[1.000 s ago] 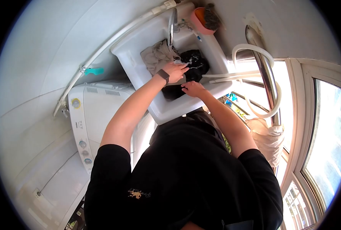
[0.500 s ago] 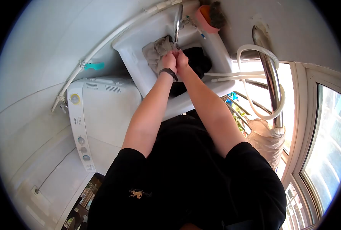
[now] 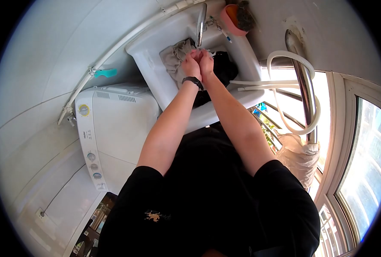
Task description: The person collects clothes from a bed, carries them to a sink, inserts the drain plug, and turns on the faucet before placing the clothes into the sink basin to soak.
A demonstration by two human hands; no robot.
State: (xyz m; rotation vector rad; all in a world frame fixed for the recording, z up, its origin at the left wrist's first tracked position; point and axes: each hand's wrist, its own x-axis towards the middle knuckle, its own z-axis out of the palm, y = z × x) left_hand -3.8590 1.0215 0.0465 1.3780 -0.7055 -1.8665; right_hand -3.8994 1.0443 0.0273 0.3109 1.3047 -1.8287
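Observation:
My left hand [image 3: 191,66] and my right hand [image 3: 206,64] are cupped side by side, touching, directly below the metal faucet [image 3: 201,26]. Their fingers are curled and pressed together; what lies between the palms, possibly water, is too small to make out. A dark band circles my left wrist. Beige-grey cloth [image 3: 171,58] lies in the white sink [image 3: 144,53], left of my hands. Black cloth [image 3: 225,68] rests in the basin on their right, and part of it shows below my forearms.
A white washing machine [image 3: 117,128] stands left of the sink. On the sink's back right corner is a pink container [image 3: 232,22], with a toothbrush-like item [image 3: 225,36] near it. A white hose [image 3: 280,54] loops around a metal pole [image 3: 302,81] at the right, beside a window.
Both hands came together from the wet cloths and rose to the faucet, where they are now cupped. Since half a second ago they have shifted only slightly, further beneath the spout.

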